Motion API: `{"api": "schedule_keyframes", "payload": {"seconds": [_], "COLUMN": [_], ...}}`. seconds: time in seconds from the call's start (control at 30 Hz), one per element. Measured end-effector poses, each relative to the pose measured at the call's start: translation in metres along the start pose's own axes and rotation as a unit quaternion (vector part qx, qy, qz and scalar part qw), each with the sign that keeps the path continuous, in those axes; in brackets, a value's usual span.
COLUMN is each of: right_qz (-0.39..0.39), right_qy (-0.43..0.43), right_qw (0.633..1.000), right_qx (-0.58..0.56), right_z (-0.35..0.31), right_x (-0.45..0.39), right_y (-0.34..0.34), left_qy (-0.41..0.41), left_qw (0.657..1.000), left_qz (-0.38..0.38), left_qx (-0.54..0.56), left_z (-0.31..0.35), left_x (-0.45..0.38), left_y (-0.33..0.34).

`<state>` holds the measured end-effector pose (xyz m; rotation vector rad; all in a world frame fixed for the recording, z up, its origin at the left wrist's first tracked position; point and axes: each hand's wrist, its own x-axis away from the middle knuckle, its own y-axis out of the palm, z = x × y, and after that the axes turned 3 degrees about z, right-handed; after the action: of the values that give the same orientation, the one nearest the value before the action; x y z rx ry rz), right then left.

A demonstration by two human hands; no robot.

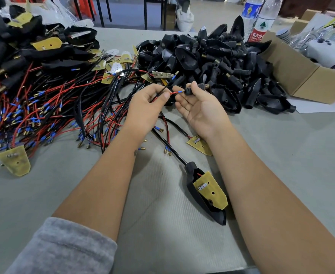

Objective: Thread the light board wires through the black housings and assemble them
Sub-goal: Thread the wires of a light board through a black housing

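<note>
Wire (pixel 173 93) tip, pinched in our left hand (pixel 145 104), met housing (pixel 190 89) gripped by right hand (pixel 200 107); we judged straight, steady feeding best.

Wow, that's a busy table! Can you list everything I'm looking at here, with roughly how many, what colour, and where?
Empty housings: large pile, black, far right.
Loose wires: many, red and black with blue tips, left.
Light boards: several, yellow, scattered among the wires.
Finished assemblies: a stack, black with yellow boards, far left.
Assembled housing: one, black with yellow board, near centre.
Cardboard box: one, brown, right.
Water bottles: two, clear, far right.
Table: grey.
Left hand: pinches a red wire.
Right hand: holds a black stem piece.
</note>
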<state>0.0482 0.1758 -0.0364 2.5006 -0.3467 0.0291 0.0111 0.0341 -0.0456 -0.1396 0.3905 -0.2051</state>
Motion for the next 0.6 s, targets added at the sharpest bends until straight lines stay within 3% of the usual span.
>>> {"api": "schedule_keyframes", "payload": {"seconds": [0.37, 0.6], "right_qz": [-0.005, -0.010], "right_qy": [0.012, -0.031], "right_qw": [1.000, 0.991], "right_qx": [0.016, 0.129], "right_z": [-0.0012, 0.0049], "right_x": [0.0001, 0.0014], "right_y": [0.0001, 0.0047], "left_qy": [-0.040, -0.052], "left_qw": [0.998, 0.999], "left_qz": [0.008, 0.009], "left_qx": [-0.036, -0.005], "left_z": [0.0014, 0.0052], "left_x": [0.0010, 0.0022], "left_y": [0.0023, 0.0037]}}
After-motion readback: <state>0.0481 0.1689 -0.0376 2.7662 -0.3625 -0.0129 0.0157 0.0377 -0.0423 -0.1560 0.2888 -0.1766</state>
